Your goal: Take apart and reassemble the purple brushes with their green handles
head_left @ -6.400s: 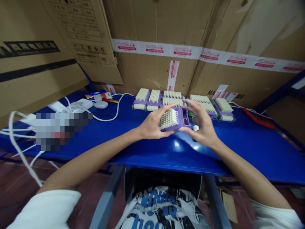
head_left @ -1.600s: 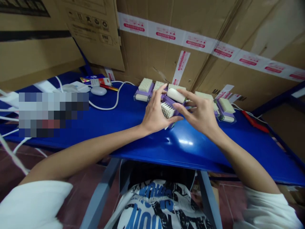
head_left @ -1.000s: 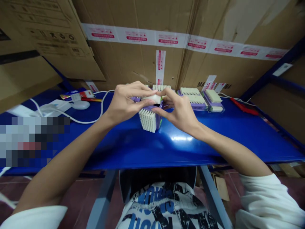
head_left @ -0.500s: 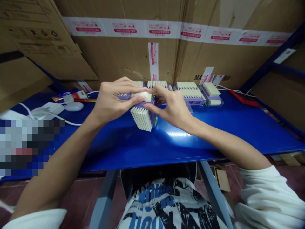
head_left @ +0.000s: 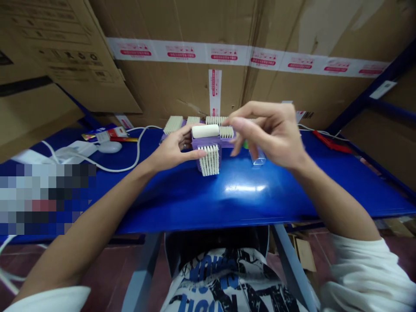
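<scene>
My left hand (head_left: pixel 173 149) is closed round a purple brush (head_left: pixel 195 143), its thumb lying across the side of the cream bristles (head_left: pixel 209 160). A white roller (head_left: pixel 205 131) lies across the brush's upper end, and the bristles face toward me. To the right, my right hand (head_left: pixel 268 134) hangs in the air apart from the brush, fingers bent and spread, with nothing visible in its grip. Just below its fingertips are a small blurred green piece (head_left: pixel 246 144) and a clear plastic piece (head_left: pixel 259 159); I cannot tell whether the green piece touches the fingers.
Several more bristled purple pieces (head_left: pixel 173 124) line the back of the blue table (head_left: pixel 182 203), against a large cardboard box (head_left: pixel 175 84). At left lie a white mouse (head_left: pixel 109 147) and a white cable (head_left: pixel 138 151). A red tool (head_left: pixel 331 142) lies at right.
My right hand has let go of the brush and moved right, its fingers spreading. The left hand keeps the brush, now turned with its roller and bristles more squarely toward me.
</scene>
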Demonstrator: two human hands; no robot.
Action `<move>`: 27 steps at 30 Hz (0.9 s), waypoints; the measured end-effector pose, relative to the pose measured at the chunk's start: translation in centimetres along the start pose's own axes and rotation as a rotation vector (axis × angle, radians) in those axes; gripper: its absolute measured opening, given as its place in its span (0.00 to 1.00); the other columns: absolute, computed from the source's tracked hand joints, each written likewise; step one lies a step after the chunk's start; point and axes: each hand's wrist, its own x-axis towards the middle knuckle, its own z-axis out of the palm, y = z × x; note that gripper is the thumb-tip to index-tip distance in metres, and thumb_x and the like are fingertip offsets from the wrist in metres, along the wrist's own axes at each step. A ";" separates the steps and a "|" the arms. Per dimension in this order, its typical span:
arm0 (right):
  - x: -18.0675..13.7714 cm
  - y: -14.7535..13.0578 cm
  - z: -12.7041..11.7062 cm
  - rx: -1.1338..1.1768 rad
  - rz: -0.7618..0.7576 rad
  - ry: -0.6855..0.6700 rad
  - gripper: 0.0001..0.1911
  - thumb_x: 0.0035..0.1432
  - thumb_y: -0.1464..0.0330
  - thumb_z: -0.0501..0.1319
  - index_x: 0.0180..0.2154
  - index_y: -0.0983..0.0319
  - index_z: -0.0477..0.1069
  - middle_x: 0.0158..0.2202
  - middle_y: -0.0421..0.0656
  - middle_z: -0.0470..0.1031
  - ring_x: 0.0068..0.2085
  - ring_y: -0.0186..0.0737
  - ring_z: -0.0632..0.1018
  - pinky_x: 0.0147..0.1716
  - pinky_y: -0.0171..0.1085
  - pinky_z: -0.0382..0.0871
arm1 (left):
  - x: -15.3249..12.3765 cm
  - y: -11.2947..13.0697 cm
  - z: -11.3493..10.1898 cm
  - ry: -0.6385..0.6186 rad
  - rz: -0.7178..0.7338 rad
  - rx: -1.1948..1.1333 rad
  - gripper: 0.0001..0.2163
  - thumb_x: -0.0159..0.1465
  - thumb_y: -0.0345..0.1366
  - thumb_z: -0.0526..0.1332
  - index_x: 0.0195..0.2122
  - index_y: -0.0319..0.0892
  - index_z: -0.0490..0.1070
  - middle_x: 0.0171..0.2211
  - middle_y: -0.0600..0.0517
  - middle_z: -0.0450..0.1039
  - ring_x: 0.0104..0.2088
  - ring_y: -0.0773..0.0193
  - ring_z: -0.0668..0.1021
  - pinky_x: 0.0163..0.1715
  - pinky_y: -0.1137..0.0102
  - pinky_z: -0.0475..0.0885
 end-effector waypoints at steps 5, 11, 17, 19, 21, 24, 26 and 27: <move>-2.0 2.7 -0.6 -0.835 0.539 -0.244 0.22 0.78 0.53 0.63 0.54 0.63 0.84 0.41 0.57 0.88 0.44 0.62 0.89 0.45 0.52 0.79 | -0.1 -0.7 1.4 -0.017 0.044 -0.136 0.39 0.65 0.54 0.80 0.71 0.44 0.72 0.69 0.37 0.80 0.67 0.38 0.83 0.70 0.47 0.80; -5.0 5.8 0.2 -0.883 0.688 -0.423 0.26 0.77 0.61 0.63 0.70 0.63 0.76 0.54 0.60 0.89 0.54 0.68 0.89 0.49 0.55 0.82 | -0.2 -2.9 3.3 -0.046 0.065 -0.132 0.55 0.56 0.59 0.84 0.79 0.45 0.62 0.74 0.32 0.72 0.76 0.28 0.73 0.77 0.34 0.68; 0.4 1.2 -2.5 -0.284 -0.028 -0.106 0.24 0.77 0.59 0.65 0.68 0.57 0.83 0.58 0.51 0.89 0.52 0.56 0.89 0.54 0.53 0.83 | -0.3 -3.3 4.4 -0.054 0.061 -0.053 0.55 0.54 0.56 0.86 0.78 0.45 0.64 0.72 0.33 0.75 0.74 0.29 0.77 0.75 0.33 0.71; 2.0 0.1 -2.3 -0.262 -0.169 -0.234 0.21 0.78 0.61 0.64 0.65 0.57 0.85 0.57 0.51 0.89 0.53 0.55 0.88 0.55 0.53 0.81 | -0.3 -3.2 4.5 -0.027 0.079 -0.038 0.54 0.54 0.57 0.85 0.77 0.45 0.65 0.73 0.33 0.75 0.74 0.28 0.77 0.75 0.34 0.72; 2.9 -0.2 -1.7 -0.302 -0.220 -0.316 0.20 0.79 0.63 0.62 0.63 0.58 0.86 0.54 0.51 0.89 0.51 0.54 0.88 0.54 0.51 0.80 | -0.3 -3.1 4.6 -0.014 0.095 -0.024 0.54 0.54 0.57 0.85 0.77 0.44 0.65 0.74 0.33 0.73 0.75 0.28 0.75 0.76 0.34 0.71; 3.1 0.2 -1.2 -0.326 -0.219 -0.347 0.20 0.79 0.63 0.62 0.63 0.58 0.87 0.52 0.51 0.89 0.47 0.52 0.88 0.52 0.49 0.79 | -0.3 -2.9 4.6 -0.027 0.098 -0.033 0.54 0.55 0.55 0.85 0.77 0.42 0.65 0.75 0.32 0.72 0.76 0.28 0.74 0.78 0.35 0.69; 2.8 0.6 -1.3 -0.311 -0.210 -0.339 0.19 0.78 0.62 0.64 0.63 0.57 0.87 0.52 0.50 0.90 0.48 0.52 0.88 0.52 0.49 0.79 | -0.4 -2.9 4.6 -0.040 0.093 -0.053 0.54 0.55 0.54 0.85 0.77 0.42 0.64 0.75 0.32 0.72 0.76 0.28 0.74 0.77 0.34 0.69; 2.7 0.8 -1.5 -0.295 -0.200 -0.336 0.19 0.78 0.62 0.65 0.62 0.57 0.87 0.53 0.50 0.90 0.49 0.53 0.89 0.52 0.50 0.80 | -0.3 -2.9 4.7 -0.042 0.090 -0.059 0.54 0.54 0.54 0.86 0.77 0.43 0.65 0.75 0.33 0.72 0.76 0.28 0.74 0.77 0.34 0.69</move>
